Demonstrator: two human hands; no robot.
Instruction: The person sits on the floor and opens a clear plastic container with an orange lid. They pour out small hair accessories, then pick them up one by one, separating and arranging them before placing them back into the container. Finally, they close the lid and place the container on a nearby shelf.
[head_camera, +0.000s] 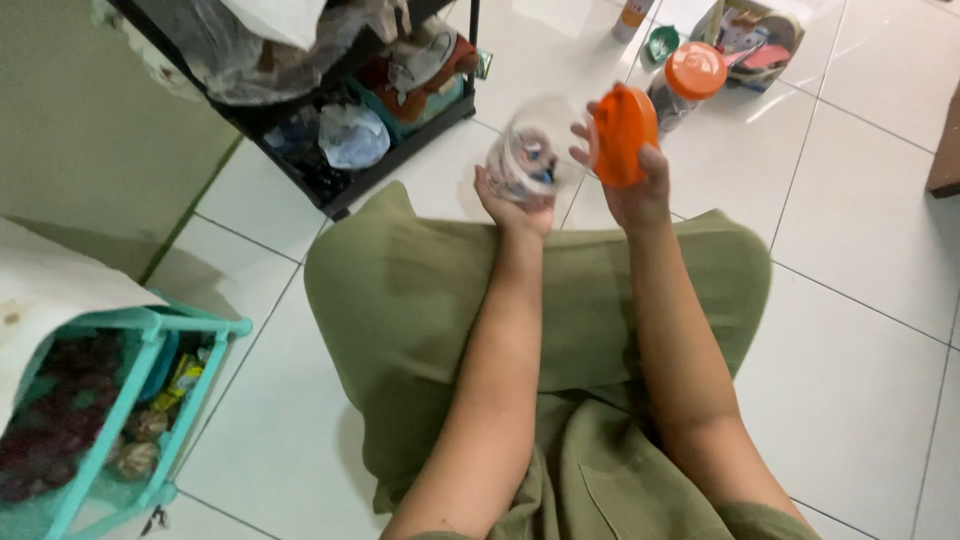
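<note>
hands: left (512, 205) holds clear jar (525, 158), right (632, 185) orange lid (620, 135).

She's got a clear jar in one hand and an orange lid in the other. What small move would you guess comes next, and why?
Probably bringing the orange lid over the mouth of the clear jar. The right hand holds the lid just beside the jar, which the left hand cradles, blurred, and the two are apart. Taking the lid away instead is equally possible.
</note>
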